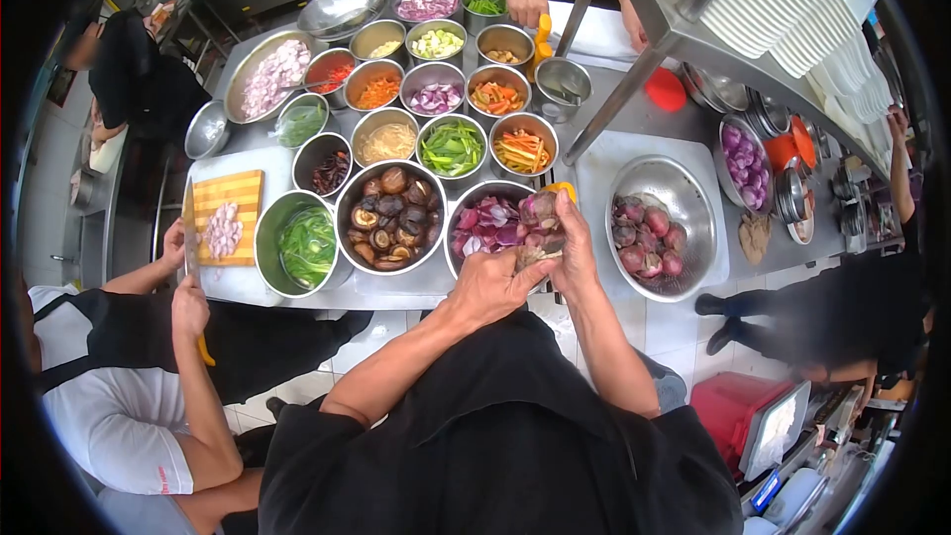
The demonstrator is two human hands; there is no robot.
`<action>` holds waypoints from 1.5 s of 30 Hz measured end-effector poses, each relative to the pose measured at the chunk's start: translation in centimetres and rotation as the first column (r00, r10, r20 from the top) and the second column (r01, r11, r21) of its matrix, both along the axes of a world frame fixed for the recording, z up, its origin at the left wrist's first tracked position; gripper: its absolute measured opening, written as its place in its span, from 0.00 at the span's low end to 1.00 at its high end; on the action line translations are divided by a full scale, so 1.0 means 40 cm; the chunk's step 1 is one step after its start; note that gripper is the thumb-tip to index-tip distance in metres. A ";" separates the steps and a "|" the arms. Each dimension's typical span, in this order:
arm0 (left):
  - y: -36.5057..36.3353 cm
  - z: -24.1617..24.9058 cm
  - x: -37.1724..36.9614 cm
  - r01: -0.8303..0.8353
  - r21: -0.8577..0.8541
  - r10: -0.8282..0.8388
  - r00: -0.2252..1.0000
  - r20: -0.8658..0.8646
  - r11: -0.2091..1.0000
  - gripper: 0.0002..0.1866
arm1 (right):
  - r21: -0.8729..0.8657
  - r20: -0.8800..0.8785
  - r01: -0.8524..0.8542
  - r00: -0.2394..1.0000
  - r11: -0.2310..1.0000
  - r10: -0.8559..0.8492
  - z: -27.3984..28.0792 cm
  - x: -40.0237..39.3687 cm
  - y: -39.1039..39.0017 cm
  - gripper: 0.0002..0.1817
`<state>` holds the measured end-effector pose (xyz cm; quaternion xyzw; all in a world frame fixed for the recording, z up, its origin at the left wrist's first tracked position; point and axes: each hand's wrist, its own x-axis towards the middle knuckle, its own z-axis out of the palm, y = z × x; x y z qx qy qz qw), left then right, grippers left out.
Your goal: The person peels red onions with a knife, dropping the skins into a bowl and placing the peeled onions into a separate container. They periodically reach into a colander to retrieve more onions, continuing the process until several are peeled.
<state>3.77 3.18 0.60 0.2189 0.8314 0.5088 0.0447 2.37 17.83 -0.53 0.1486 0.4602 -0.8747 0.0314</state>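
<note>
My left hand (493, 286) and my right hand (575, 250) meet over the near edge of a steel pot (453, 263) of red onion pieces (485, 228). Between them is a red onion (533, 256) with pale, papery skin, partly hidden by my fingers. Both hands are closed around it. Just right of my right hand, a perforated steel bowl (701, 200) holds several whole red onions (649, 235). To the left of the onion pot stands a pot of dark mushroom caps (389, 218).
Several steel containers of cut vegetables, such as green peppers (451, 147) and carrots (521, 151), crowd the counter. At left, a co-worker holds a knife (191, 228) by a striped cutting board (230, 213). A shelf post (619, 99) rises at right. Another person's hand (526, 0) reaches in from behind.
</note>
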 end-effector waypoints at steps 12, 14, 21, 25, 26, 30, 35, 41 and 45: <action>-0.077 0.042 -0.055 -0.079 -0.451 0.074 0.997 -0.028 0.889 0.33 | -0.222 0.073 -0.132 0.986 0.966 0.151 -0.023 -0.013 0.084 0.26; -0.083 0.002 -0.068 -0.075 -0.503 0.118 0.992 0.055 0.861 0.33 | -0.165 0.132 -0.098 0.984 0.981 0.120 -0.019 -0.011 0.079 0.25; -0.066 -0.001 -0.063 -0.105 -0.492 0.132 0.991 0.022 0.864 0.33 | -0.375 0.145 -0.012 0.987 0.927 0.072 0.046 -0.004 0.065 0.26; -0.042 0.031 -0.046 -0.096 -0.322 0.140 0.984 0.115 0.942 0.35 | -0.556 0.106 -0.075 0.981 0.828 0.160 0.013 -0.001 0.072 0.25; -0.034 0.036 -0.039 -0.082 -0.244 0.120 0.982 0.146 0.966 0.36 | -0.556 0.107 -0.074 0.981 0.828 0.160 0.006 -0.001 0.061 0.25; 0.002 0.013 -0.011 -0.080 -0.083 0.094 0.981 0.172 0.993 0.36 | -0.522 0.211 0.188 0.974 0.832 -0.087 0.007 0.003 0.005 0.25; 0.007 0.006 -0.002 -0.098 -0.100 0.109 0.988 0.111 0.990 0.33 | -0.555 0.146 0.126 0.988 0.822 -0.053 0.016 0.015 -0.022 0.28; 0.002 0.018 0.000 -0.106 -0.090 0.117 0.984 0.136 0.990 0.32 | -0.562 0.082 0.084 0.996 0.823 -0.046 0.023 0.020 -0.032 0.28; 0.000 0.024 0.002 -0.099 -0.070 0.110 0.978 0.176 0.993 0.33 | -0.554 0.048 0.062 0.998 0.830 -0.042 0.018 0.020 -0.038 0.27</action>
